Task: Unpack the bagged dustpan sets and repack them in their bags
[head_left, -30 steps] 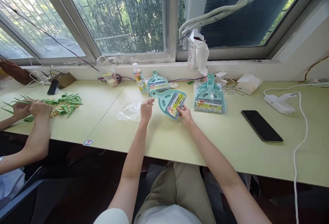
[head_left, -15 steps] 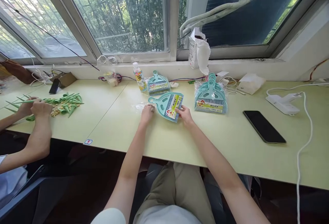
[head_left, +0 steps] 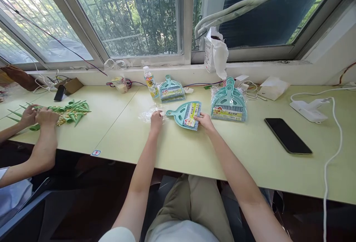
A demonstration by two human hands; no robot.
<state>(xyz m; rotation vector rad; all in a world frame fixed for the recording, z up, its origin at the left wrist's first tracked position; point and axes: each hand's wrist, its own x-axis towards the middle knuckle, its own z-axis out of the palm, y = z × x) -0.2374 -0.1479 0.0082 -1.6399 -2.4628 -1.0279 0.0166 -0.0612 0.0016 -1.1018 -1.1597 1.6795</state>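
Note:
A mint-green dustpan (head_left: 182,118) with a small brush and a printed label card lies tilted over the table, its handle pointing left. My right hand (head_left: 206,122) grips its wide right edge, thumb over the card. My left hand (head_left: 156,122) is closed in a pinch just left of the handle tip, apart from it. Crumpled clear plastic bag (head_left: 145,116) spreads at its fingers, which seem closed on it. Behind lies a small pile of wrapped dustpan sets (head_left: 171,92). A taller stack of dustpan sets (head_left: 228,105) lies to the right of my right hand.
A drink bottle (head_left: 150,82) and a plastic bag with a cup (head_left: 120,83) stand near the window. On the right are a black phone (head_left: 287,135) and a white power strip (head_left: 308,109) with its cable. At left, another person's hands (head_left: 46,118) work among green cone-shaped pieces (head_left: 75,112).
The dustpan has shifted slightly right with my right hand. My left hand has moved left, away from the handle, and more of the clear plastic shows beside it.

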